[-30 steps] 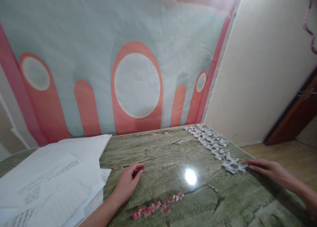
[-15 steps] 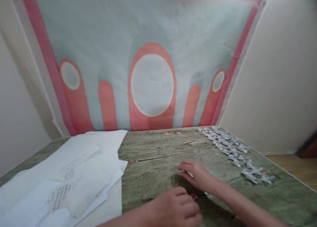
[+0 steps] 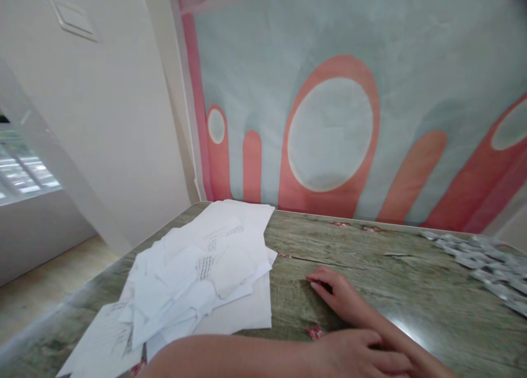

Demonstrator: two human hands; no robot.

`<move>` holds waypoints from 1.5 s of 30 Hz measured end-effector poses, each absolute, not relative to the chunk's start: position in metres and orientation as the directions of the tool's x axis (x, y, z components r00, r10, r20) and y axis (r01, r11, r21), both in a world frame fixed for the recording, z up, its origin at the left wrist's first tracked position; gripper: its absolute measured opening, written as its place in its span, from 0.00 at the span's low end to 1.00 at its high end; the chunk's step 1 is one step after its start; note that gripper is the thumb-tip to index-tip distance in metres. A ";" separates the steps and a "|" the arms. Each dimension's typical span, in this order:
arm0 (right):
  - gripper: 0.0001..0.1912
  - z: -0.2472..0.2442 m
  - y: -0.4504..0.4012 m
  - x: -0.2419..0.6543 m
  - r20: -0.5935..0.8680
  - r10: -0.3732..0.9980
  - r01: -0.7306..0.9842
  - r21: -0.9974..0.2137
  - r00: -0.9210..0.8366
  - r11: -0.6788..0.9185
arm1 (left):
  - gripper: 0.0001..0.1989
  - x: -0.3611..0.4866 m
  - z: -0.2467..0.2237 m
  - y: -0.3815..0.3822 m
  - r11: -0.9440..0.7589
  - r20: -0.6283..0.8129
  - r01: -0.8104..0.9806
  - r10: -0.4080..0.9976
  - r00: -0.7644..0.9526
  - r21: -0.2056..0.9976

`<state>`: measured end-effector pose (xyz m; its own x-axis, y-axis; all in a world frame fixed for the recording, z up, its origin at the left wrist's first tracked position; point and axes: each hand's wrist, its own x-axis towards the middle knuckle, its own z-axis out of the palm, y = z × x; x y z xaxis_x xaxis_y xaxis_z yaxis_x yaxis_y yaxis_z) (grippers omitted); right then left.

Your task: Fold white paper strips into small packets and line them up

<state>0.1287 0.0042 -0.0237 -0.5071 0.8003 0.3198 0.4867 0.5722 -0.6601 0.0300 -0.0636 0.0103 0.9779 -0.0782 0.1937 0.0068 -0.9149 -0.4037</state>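
Observation:
My right hand [image 3: 332, 290] rests low over the middle of the wooden table, thumb and fingertips drawn together in a pinch. Whatever lies between them, if anything, is too small to make out. My left arm crosses the bottom of the view, and my left hand [image 3: 364, 353] overlaps my right forearm, fingers stretched loosely to the right with nothing seen in them. Whether it touches that forearm I cannot tell. Just beyond my left wrist is a small red-and-white piece [image 3: 315, 332], possibly a wrapper or part of the tabletop print. A heap of loose white papers [image 3: 230, 268] lies to the left.
Silvery, crumpled-looking strips [image 3: 489, 262] lie in rows on the table's right side. Small red marks or pieces [image 3: 371, 229] dot the far edge of the wood-patterned table [image 3: 304, 224]. A printed grey-and-coral cloth [image 3: 329, 131] hangs behind; a pale wall [image 3: 119, 103] stands left.
My view has swung left, showing more papers and the left wall. My left hand has moved right, across my right forearm. The pale bit seen in my right hand no longer shows.

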 end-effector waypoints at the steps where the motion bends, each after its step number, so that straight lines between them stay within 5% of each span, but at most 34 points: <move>1: 0.13 -0.026 0.004 0.129 0.329 0.796 0.451 -0.686 -0.509 0.572 | 0.12 0.020 0.011 -0.062 -0.927 0.199 0.061 -0.015 0.980 -0.369; 7: 0.12 -0.025 -0.001 0.125 0.335 0.798 0.414 -0.717 -0.501 0.561 | 0.15 -0.063 0.027 -0.059 -0.829 0.229 0.558 0.552 0.802 0.044; 12: 0.13 -0.020 -0.005 0.125 0.303 0.798 0.433 -0.712 -0.521 0.553 | 0.19 -0.145 0.023 -0.044 -0.320 0.181 0.944 0.936 0.301 0.082; 16: 0.13 -0.021 -0.004 0.126 0.292 0.798 0.445 -0.704 -0.528 0.553 | 0.23 -0.180 0.013 -0.038 -0.137 0.212 0.988 0.970 0.119 0.075; 35: 0.13 -0.022 -0.005 0.126 0.304 0.796 0.457 -0.688 -0.523 0.563 | 0.16 -0.180 0.019 -0.044 -0.226 0.228 0.950 0.958 0.176 0.214; 45: 0.13 -0.022 -0.004 0.127 0.310 0.789 0.457 -0.679 -0.530 0.574 | 0.16 -0.176 0.044 -0.046 -0.121 0.239 0.968 0.969 0.067 0.221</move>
<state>0.1268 -0.0043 -0.0219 -0.5304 0.7891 0.3097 0.4575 0.5740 -0.6791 -0.1759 -0.0465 0.0437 0.0667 0.9687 0.2391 0.9677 -0.1212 0.2212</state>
